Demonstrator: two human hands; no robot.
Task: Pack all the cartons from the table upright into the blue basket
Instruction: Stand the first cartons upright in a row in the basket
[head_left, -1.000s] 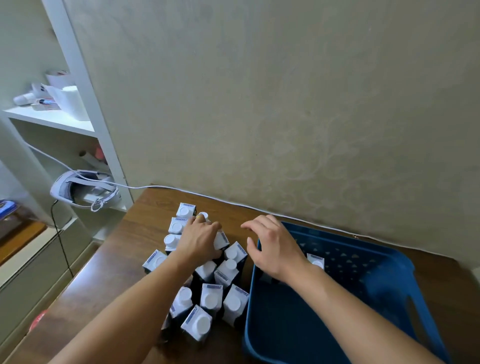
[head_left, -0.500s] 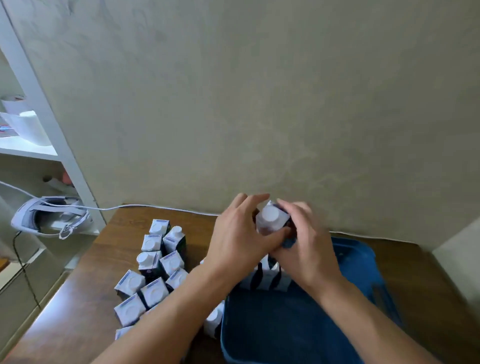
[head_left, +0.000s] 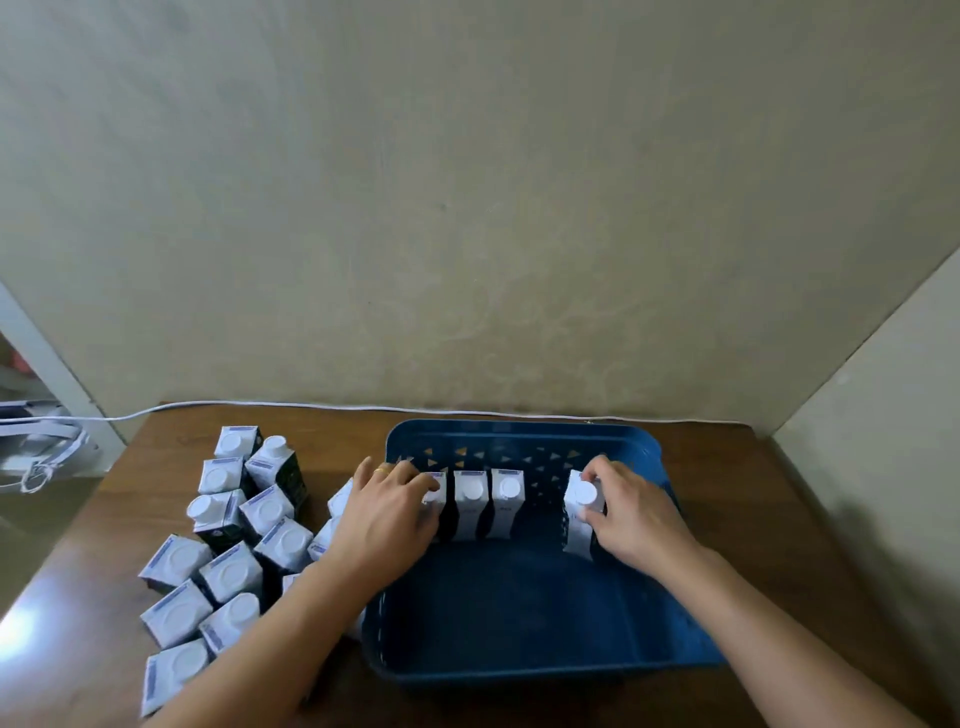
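So these cartons (head_left: 228, 545) look like small stiff paperboard boxes with a round white cap on top. I'd guess they're light enough for one hand each but a bit top-heavy, so easy to knock over in a cluster. Right hand (head_left: 631, 512) is pinching one carton (head_left: 581, 512) near its cap, fingers wrapped on the sides, standing it upright at the right end of the blue basket (head_left: 524, 434). Left hand (head_left: 387, 512) is curled over the leftmost carton (head_left: 435, 499) of a row of three along the back wall. Most of the batch sits crowded on the surface (head_left: 104, 530) left of the basket. Best grip is probably the flat side panels just under the cap, since squeezing the middle could dent the board.
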